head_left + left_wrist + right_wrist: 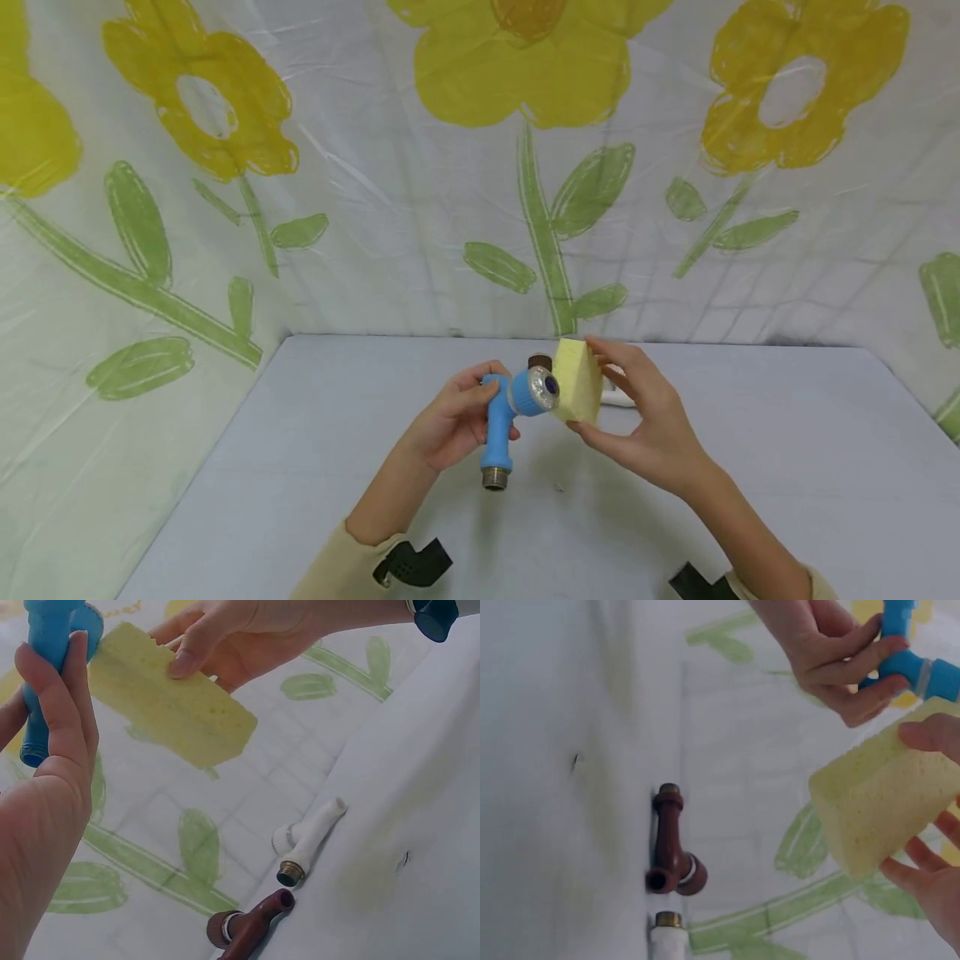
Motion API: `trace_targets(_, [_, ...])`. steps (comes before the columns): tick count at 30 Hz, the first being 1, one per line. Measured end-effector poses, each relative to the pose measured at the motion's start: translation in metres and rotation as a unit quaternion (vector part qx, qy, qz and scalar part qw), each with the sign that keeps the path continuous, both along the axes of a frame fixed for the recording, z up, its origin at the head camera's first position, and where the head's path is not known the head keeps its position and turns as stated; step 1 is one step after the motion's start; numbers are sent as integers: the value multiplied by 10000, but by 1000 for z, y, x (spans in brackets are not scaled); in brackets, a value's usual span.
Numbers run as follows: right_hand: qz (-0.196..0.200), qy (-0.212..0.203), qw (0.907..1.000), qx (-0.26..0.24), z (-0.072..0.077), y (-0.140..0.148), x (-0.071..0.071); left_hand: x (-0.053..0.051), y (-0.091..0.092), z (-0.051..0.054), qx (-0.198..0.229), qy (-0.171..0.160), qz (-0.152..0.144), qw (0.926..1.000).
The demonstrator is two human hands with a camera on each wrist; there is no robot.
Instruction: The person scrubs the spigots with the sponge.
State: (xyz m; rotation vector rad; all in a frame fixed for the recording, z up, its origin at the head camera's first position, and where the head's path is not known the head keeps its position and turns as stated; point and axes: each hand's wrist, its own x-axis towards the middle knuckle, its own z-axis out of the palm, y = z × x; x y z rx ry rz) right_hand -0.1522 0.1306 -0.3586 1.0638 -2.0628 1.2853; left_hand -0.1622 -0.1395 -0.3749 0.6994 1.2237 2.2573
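Observation:
My left hand [456,423] grips a blue plastic tap [498,429] by its body, held up over the table with the brass-coloured threaded end pointing down. The tap's round knob with a silvery rim faces right. A yellow block sponge [577,382] is pinched between the thumb and fingers of my right hand [662,429]. One edge of the sponge meets the knob side of the tap; whether it presses there I cannot tell. In the right wrist view the sponge [885,799] covers part of the right hand's grip.
On the white table [337,467], behind the hands, lie a brown tap [255,926] and a white tap [315,836] with a brass thread, close together. A small dark mark [403,860] shows on the table. A flower-printed sheet [360,250] hangs behind the far edge.

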Motion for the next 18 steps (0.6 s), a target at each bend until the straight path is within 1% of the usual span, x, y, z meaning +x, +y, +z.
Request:
trace_targets(2, [49, -205, 9997, -114, 0, 0, 2, -1, 2, -4, 105, 90, -127, 9998])
trace_targets(5, [178, -597, 9975, -328, 1, 0, 5, -3, 6, -12, 237, 86, -222, 9994])
trace_targets(7, [287, -839, 9950, -463, 2, -1, 7, -4, 10, -18, 294, -19, -247, 9993])
trace_targets(9, [391, -1011, 9924, -583, 3, -1, 9, -3, 14, -23, 322, -192, -206, 9991])
trace_targets(13, [578, -1153, 9878, -869, 4, -1, 10, -2, 22, -31, 401, -504, -195, 9977])
trace_targets(15, [731, -1196, 9843, -1068, 5, 0, 9, -1, 25, -35, 482, -573, -330, 9966])
trace_targets(18, [1045, -1262, 9766, -1390, 5, 1, 7, 0, 28, -38, 616, -498, -625, 9949])
